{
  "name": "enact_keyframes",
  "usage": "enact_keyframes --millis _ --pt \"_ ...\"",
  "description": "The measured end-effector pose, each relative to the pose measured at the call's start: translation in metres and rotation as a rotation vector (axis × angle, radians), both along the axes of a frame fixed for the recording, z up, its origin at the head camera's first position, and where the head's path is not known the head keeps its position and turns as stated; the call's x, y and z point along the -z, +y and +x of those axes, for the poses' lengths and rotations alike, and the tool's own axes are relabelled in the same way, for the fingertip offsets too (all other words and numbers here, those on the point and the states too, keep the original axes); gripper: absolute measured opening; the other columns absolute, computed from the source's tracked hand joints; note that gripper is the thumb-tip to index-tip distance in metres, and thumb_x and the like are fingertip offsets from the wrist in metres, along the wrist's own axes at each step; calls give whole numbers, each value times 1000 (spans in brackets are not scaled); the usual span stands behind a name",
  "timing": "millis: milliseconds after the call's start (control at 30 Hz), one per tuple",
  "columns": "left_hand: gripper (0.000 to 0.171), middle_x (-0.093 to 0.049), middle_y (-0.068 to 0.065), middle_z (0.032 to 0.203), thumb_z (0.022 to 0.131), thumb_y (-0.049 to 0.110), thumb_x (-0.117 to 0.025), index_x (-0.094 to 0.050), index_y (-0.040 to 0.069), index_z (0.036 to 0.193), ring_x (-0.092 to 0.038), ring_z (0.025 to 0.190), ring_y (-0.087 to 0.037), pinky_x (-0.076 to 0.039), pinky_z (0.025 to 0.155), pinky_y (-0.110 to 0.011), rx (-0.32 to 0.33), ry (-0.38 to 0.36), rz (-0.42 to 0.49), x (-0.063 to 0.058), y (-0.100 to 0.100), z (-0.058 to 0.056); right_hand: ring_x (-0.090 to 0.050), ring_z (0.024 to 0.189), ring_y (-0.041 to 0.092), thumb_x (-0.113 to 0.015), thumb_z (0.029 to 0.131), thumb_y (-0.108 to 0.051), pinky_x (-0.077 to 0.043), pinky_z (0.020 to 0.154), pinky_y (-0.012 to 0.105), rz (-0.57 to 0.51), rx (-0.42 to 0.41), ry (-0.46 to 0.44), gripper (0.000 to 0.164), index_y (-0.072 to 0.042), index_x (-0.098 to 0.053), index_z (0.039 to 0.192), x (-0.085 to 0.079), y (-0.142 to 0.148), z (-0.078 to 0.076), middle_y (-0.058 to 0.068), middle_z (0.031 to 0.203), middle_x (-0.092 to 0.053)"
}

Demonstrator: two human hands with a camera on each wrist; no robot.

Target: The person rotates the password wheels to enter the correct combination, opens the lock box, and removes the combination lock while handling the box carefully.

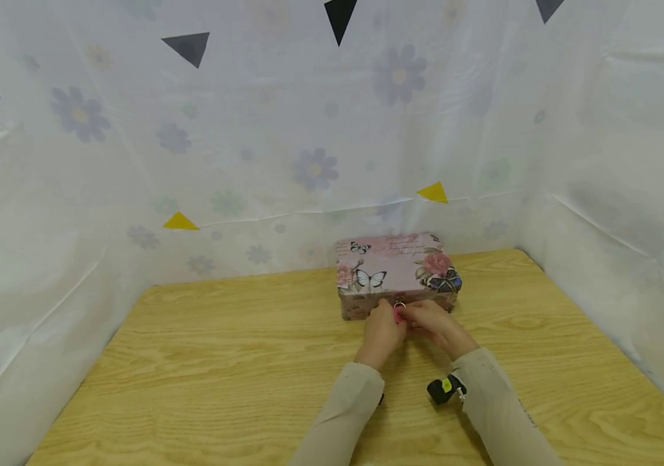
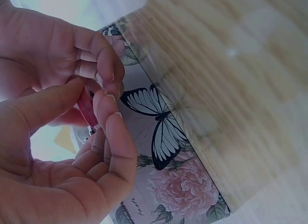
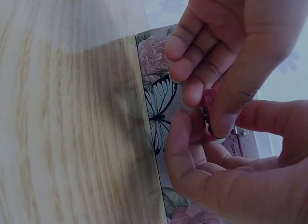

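A pink tin box [image 1: 393,265] with butterflies and roses on its lid stands at the back of the table, lid down. At its front clasp is a small pink padlock [image 1: 397,314], its ring-like shackle up; dark dial-like parts show along the padlock's side [image 3: 208,113] in the right wrist view. My left hand [image 1: 383,331] pinches the padlock from the left between thumb and curled fingers. From the right, my right hand [image 1: 438,325] pinches it too, thumb against its body. Fingers cover much of the padlock [image 2: 87,107] in the left wrist view.
The box stands on a wood-grain table [image 1: 239,362]. Behind it hangs a white flowered sheet [image 1: 262,142] with dark and yellow triangles. A black strapped device [image 1: 441,390] with a yellow mark sits under the right sleeve [image 1: 486,382].
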State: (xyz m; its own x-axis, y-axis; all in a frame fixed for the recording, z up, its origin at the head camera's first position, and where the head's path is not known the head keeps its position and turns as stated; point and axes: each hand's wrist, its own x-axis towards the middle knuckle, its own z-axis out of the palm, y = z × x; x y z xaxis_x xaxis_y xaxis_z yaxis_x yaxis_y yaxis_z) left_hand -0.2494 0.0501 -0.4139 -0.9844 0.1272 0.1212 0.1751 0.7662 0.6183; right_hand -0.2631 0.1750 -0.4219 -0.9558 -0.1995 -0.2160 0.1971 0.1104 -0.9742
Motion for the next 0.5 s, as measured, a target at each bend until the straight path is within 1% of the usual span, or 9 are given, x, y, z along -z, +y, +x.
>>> enact_keyframes --millis 133,267,400,500 --pt "27 -63 -21 82 82 13 -71 -53 -2 94 -66 79 -38 -51 64 -44 -8 8 0 0 0 -1 -61 74 10 -45 98 -10 -52 72 29 -10 9 -16 30 15 -55 110 -1 0 1 3 86 -63" --pt "29 -63 -21 83 82 15 -72 -53 -2 95 -65 79 -38 -51 64 -44 -3 4 5 -1 0 0 -61 73 10 -46 98 -10 -52 71 29 7 0 -27 27 13 -57 108 -3 0 1 2 85 -62" --pt "30 -63 -22 85 84 16 -71 -53 -3 98 -65 81 -39 -51 65 -45 7 -8 17 0 0 0 -61 72 9 -48 99 -10 -52 70 28 19 -7 -26 27 14 -57 106 -3 0 1 1 82 -62" --pt "29 -62 -22 84 84 15 -71 -53 -4 98 -65 80 -38 -50 64 -44 13 0 16 2 0 0 -60 71 8 -48 99 -9 -51 70 27 10 -17 -16 26 15 -57 105 -2 1 1 1 81 -62"
